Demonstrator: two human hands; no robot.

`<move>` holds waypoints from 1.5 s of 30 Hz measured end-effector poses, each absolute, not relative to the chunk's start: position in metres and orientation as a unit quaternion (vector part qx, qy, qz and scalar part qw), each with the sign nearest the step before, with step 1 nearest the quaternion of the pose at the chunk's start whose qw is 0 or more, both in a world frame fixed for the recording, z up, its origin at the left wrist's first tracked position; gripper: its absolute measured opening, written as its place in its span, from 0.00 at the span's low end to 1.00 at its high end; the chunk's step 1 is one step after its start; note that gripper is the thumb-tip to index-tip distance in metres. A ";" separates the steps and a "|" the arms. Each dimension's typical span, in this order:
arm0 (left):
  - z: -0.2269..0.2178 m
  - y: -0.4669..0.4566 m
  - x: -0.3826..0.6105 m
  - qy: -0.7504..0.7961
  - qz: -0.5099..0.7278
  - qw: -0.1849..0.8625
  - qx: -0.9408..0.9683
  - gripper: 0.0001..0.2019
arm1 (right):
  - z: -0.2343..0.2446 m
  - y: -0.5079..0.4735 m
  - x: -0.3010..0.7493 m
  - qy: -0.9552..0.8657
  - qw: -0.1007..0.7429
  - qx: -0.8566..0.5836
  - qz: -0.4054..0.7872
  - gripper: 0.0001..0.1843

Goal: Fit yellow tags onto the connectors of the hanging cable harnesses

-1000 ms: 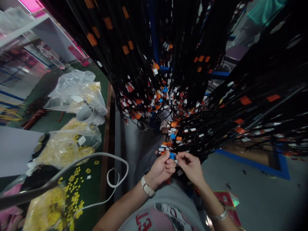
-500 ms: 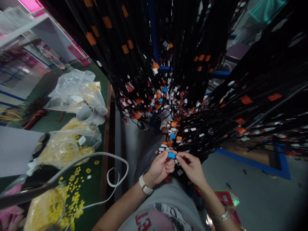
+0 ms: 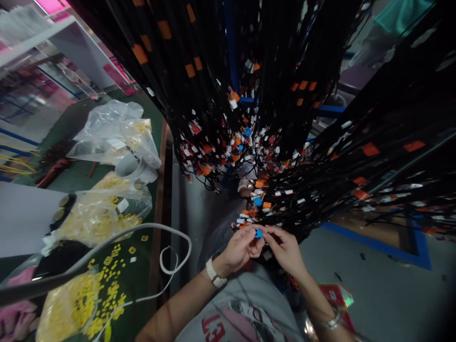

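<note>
A small blue connector (image 3: 258, 233) sits between my two hands, close in front of my body. My left hand (image 3: 239, 248) is closed, with thumb and fingers pinching the connector's left side. From the right, my right hand (image 3: 286, 247) pinches at its other end, where fingers partly hide it; any wires there cannot be made out. Just beyond my hands, the wiring harness bundle (image 3: 306, 187) of black cables ends in white, orange and blue connectors.
More black harnesses (image 3: 199, 95) hang ahead. On the green-topped table (image 3: 140, 261) at left lie bags of yellow parts (image 3: 101, 213), loose yellow pieces (image 3: 112, 285), a grey cup (image 3: 133, 168) and a white cable (image 3: 164, 228). A blue frame (image 3: 384, 251) stands low at right.
The blue connector has turned in my fingers, and a dark spot now shows on its side. My hands stay close together; the whole view has shifted slightly.
</note>
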State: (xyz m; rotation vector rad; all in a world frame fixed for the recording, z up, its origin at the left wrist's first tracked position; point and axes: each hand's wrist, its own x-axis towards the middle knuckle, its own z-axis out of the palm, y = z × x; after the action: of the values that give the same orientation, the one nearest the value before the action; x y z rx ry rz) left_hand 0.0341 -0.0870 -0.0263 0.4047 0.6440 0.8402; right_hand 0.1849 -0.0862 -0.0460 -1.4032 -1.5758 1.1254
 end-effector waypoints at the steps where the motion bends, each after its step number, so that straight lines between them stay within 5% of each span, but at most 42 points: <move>1: -0.027 -0.087 0.035 0.309 0.402 0.839 0.196 0.17 | -0.046 -0.086 0.185 -0.615 0.365 -0.546 0.437 0.12; 24: -0.031 -0.089 0.035 0.344 0.415 0.806 0.244 0.15 | -0.046 -0.087 0.184 -0.622 0.350 -0.542 0.444 0.12; 34: -0.029 -0.089 0.030 0.343 0.393 0.816 0.249 0.26 | -0.050 -0.087 0.186 -0.634 0.362 -0.534 0.428 0.12; 45: -0.028 -0.089 0.027 0.352 0.391 0.808 0.264 0.19 | -0.050 -0.088 0.183 -0.635 0.354 -0.541 0.422 0.11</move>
State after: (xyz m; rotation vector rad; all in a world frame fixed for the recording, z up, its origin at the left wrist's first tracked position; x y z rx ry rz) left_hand 0.0269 -0.0888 -0.0277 0.5651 0.7517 0.8367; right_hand 0.1826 -0.0879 -0.0503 -1.3991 -1.6409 1.0915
